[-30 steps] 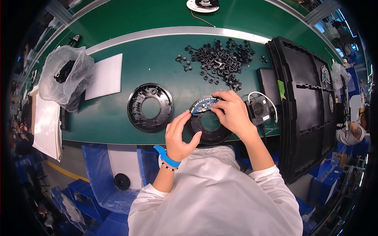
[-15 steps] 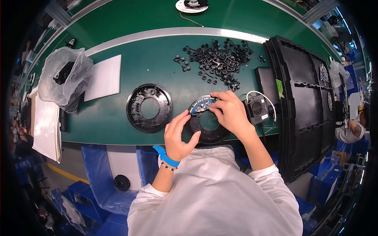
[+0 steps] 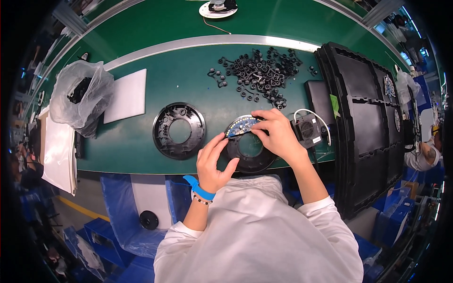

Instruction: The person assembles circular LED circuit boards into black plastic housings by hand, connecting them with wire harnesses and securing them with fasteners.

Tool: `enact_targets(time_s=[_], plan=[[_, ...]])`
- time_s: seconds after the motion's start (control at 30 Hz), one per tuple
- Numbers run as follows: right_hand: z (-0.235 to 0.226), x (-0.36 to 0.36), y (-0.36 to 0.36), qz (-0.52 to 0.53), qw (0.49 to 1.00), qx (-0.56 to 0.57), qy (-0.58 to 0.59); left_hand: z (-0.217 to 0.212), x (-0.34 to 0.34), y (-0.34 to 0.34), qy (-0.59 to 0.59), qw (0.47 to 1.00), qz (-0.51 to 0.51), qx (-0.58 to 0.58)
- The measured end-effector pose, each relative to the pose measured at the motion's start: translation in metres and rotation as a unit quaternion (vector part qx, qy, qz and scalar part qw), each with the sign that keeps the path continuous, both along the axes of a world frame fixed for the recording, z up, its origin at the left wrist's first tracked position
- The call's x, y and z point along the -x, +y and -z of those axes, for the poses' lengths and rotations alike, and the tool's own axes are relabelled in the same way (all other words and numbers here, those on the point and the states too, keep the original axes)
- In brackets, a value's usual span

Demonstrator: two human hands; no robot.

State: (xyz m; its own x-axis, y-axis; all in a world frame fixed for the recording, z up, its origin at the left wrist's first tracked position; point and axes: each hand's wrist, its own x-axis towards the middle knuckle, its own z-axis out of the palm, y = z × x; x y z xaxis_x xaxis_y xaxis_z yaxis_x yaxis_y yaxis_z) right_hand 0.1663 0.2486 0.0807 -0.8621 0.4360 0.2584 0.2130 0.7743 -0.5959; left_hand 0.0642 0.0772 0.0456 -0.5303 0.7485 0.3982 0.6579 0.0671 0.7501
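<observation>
My left hand (image 3: 213,160) and my right hand (image 3: 277,132) meet over a black round ring housing (image 3: 250,153) at the near edge of the green bench. Both pinch a curved blue circuit strip (image 3: 241,125) that lies along the ring's upper rim. The left fingers touch its left end, the right fingers press on its right end. A second black ring housing (image 3: 180,130) lies flat to the left, untouched. A blue band is on my left wrist.
A heap of small black parts (image 3: 260,72) lies behind the hands. A small black box with a white cable (image 3: 307,129) sits to the right, beside tall black trays (image 3: 366,123). A white sheet (image 3: 125,95), a clear bag (image 3: 81,97) and stacked papers (image 3: 58,151) lie left.
The view has shifted slightly. Both hands stay on the blue strip over the ring; the left fingers have spread a little.
</observation>
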Motion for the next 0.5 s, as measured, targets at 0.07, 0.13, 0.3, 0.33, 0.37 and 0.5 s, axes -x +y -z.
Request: enact_targets(time_s=[0.07, 0.13, 0.3, 0.33, 0.37, 0.5], plan=[[-0.0003, -0.0004, 0.0002, -0.007, 1.000, -0.005, -0.008, 0.0001, -0.0008, -0.0008, -0.002, 1.000, -0.002, 0.004], [-0.0002, -0.0009, 0.0000, -0.007, 1.000, -0.005, -0.006, 0.0009, -0.0005, -0.0003, -0.002, 1.000, -0.002, 0.000], [0.0019, -0.0018, -0.0006, -0.004, 1.000, -0.010, 0.003, -0.0019, -0.0012, -0.0008, -0.007, 1.000, 0.001, 0.008], [0.0021, -0.0016, -0.0006, -0.004, 1.000, -0.010, 0.004, -0.0025, -0.0012, -0.0013, -0.007, 1.000, 0.003, 0.012], [0.0022, -0.0016, -0.0007, -0.004, 1.000, -0.010, 0.004, -0.0022, -0.0013, -0.0017, -0.007, 1.000, 0.002, 0.013], [0.0000, -0.0017, -0.0014, 0.000, 1.000, -0.018, 0.001, 0.0009, -0.0005, -0.0013, -0.002, 1.000, 0.002, 0.009]])
